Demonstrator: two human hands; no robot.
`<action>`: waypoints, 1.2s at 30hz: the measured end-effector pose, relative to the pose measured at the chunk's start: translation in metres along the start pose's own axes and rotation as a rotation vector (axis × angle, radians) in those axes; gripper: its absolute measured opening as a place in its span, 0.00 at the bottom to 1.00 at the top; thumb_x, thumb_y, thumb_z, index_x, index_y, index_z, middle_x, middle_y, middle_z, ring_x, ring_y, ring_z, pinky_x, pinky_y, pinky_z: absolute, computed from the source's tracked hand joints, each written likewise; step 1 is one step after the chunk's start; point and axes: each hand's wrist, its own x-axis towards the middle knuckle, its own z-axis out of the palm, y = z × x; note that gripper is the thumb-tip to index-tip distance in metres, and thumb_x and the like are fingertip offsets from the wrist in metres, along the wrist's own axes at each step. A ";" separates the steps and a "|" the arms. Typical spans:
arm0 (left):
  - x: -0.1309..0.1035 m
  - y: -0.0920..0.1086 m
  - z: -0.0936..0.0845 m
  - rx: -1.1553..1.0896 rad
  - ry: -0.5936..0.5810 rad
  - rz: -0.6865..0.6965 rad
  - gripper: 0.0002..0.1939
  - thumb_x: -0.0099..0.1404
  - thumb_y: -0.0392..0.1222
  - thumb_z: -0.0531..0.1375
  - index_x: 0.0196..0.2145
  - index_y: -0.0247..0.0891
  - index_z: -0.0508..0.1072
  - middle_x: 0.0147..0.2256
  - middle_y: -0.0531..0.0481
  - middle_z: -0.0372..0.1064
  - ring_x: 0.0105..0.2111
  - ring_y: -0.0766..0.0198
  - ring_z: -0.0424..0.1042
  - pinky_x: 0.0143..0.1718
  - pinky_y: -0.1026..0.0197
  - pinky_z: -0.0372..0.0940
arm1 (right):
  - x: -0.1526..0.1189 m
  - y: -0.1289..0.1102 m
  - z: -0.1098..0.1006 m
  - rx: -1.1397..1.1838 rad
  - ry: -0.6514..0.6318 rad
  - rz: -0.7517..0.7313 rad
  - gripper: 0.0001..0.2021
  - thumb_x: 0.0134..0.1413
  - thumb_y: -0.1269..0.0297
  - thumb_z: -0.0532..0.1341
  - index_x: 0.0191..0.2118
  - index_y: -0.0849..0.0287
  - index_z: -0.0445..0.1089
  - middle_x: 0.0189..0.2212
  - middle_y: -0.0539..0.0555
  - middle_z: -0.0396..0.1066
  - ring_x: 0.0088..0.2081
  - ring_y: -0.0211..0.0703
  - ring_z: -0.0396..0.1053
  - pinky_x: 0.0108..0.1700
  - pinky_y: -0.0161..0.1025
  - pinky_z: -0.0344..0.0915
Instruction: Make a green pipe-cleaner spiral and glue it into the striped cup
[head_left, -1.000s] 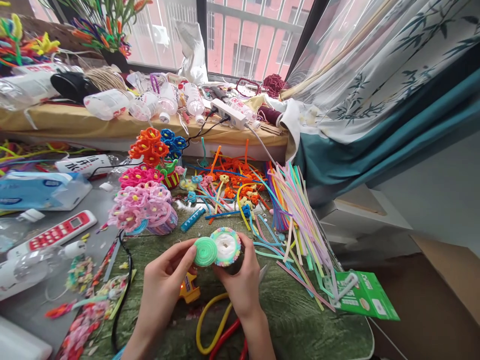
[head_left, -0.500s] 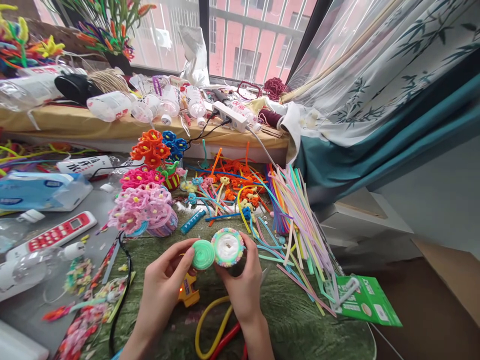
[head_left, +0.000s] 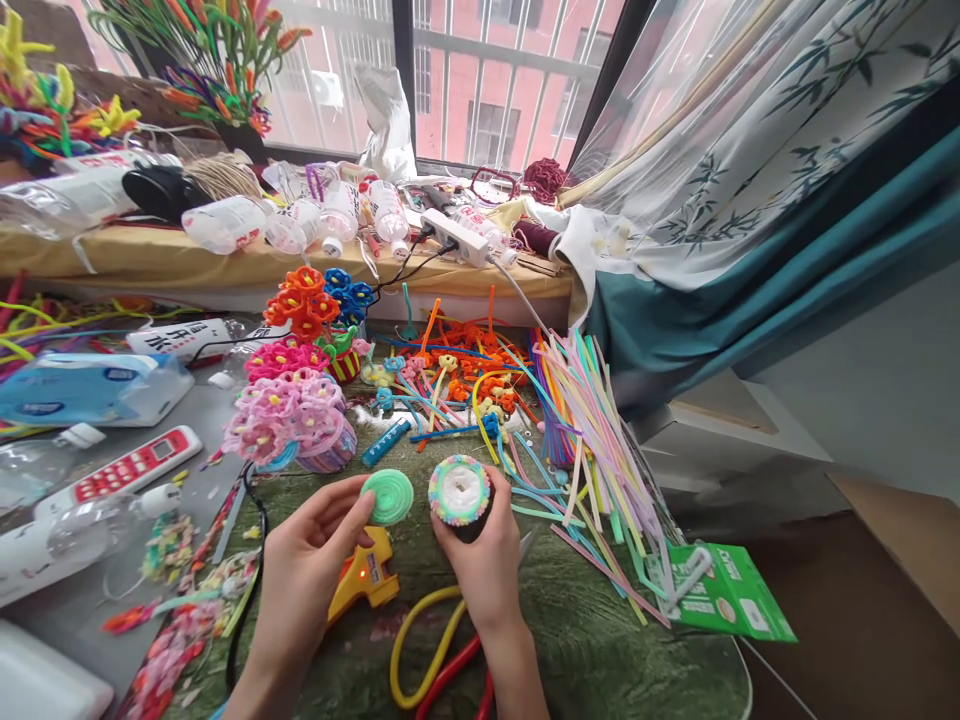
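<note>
My left hand (head_left: 319,540) pinches a mint-green coiled pipe-cleaner disc (head_left: 389,497) at its left edge, with the coiled face toward me. My right hand (head_left: 484,550) is wrapped around a small round pot (head_left: 459,490) with a pastel fuzzy rim and white stuff inside its top. A small gap separates disc and pot. Below the disc, a yellow glue gun (head_left: 375,570) with a lit red light lies on the table, partly hidden by my left hand. Yellow and red pipe-cleaner loops (head_left: 420,650) lie between my forearms.
Pink pipe-cleaner flowers (head_left: 289,415) in a pot stand behind my left hand, near a teal stick-like item (head_left: 386,442). Loose pipe cleaners (head_left: 600,450) spread at right beside a green packet (head_left: 735,590). A black cable (head_left: 251,560) runs at left. Bottles and a power strip (head_left: 456,235) line the sill.
My left hand has moved the green disc left and slightly up, away from the pot, which it touched or overlapped before. More of the glue gun shows. My right hand has barely moved.
</note>
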 end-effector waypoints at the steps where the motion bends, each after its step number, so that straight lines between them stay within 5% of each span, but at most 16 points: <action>1: -0.001 0.002 0.000 -0.004 0.013 0.004 0.22 0.46 0.55 0.74 0.34 0.37 0.81 0.29 0.51 0.78 0.25 0.66 0.72 0.23 0.70 0.68 | 0.000 0.001 0.000 -0.002 -0.023 0.023 0.29 0.50 0.62 0.69 0.57 0.57 0.61 0.49 0.61 0.73 0.49 0.54 0.74 0.50 0.47 0.71; 7: -0.010 0.010 0.003 0.008 0.018 0.014 0.21 0.45 0.57 0.73 0.28 0.36 0.79 0.25 0.51 0.75 0.24 0.67 0.68 0.24 0.70 0.65 | 0.000 -0.008 -0.018 0.040 0.040 -0.040 0.33 0.52 0.59 0.69 0.62 0.57 0.60 0.59 0.63 0.66 0.60 0.56 0.65 0.60 0.52 0.63; 10: -0.016 0.011 0.007 0.046 -0.024 0.036 0.21 0.47 0.57 0.72 0.26 0.36 0.78 0.23 0.52 0.73 0.24 0.67 0.67 0.23 0.70 0.63 | -0.003 -0.021 -0.037 0.112 0.113 -0.035 0.19 0.58 0.58 0.64 0.53 0.57 0.69 0.47 0.58 0.74 0.47 0.49 0.73 0.51 0.45 0.69; 12: -0.022 0.010 0.011 0.064 -0.055 0.034 0.21 0.49 0.58 0.71 0.26 0.36 0.77 0.23 0.52 0.72 0.23 0.67 0.66 0.23 0.69 0.63 | -0.007 -0.029 -0.047 0.194 0.014 -0.015 0.11 0.60 0.58 0.62 0.44 0.57 0.75 0.36 0.54 0.76 0.36 0.44 0.73 0.41 0.39 0.70; 16: -0.038 0.008 0.024 0.113 -0.132 0.033 0.21 0.51 0.59 0.70 0.26 0.36 0.77 0.22 0.53 0.70 0.21 0.67 0.64 0.20 0.68 0.62 | -0.019 -0.035 -0.050 0.341 -0.227 0.102 0.12 0.58 0.55 0.64 0.35 0.59 0.77 0.28 0.52 0.76 0.29 0.41 0.72 0.32 0.33 0.68; 22: -0.055 0.005 0.031 0.172 -0.262 -0.034 0.19 0.55 0.58 0.68 0.30 0.38 0.79 0.20 0.53 0.71 0.17 0.67 0.64 0.15 0.68 0.58 | -0.029 -0.027 -0.049 0.532 -0.287 0.354 0.17 0.57 0.50 0.64 0.30 0.60 0.77 0.24 0.53 0.76 0.24 0.42 0.73 0.26 0.33 0.68; 30: -0.036 0.001 0.016 0.247 -0.382 -0.046 0.19 0.59 0.60 0.64 0.34 0.40 0.80 0.23 0.51 0.76 0.21 0.62 0.73 0.17 0.68 0.65 | -0.007 -0.030 -0.058 0.530 -0.285 0.440 0.20 0.49 0.46 0.68 0.29 0.61 0.75 0.20 0.53 0.75 0.19 0.42 0.72 0.21 0.33 0.66; 36: -0.018 -0.005 -0.007 0.364 -0.309 0.059 0.17 0.61 0.57 0.63 0.36 0.40 0.80 0.28 0.49 0.79 0.24 0.62 0.75 0.26 0.66 0.70 | 0.019 -0.030 -0.049 0.427 -0.175 0.407 0.21 0.53 0.44 0.65 0.31 0.62 0.75 0.20 0.53 0.74 0.19 0.41 0.70 0.19 0.33 0.64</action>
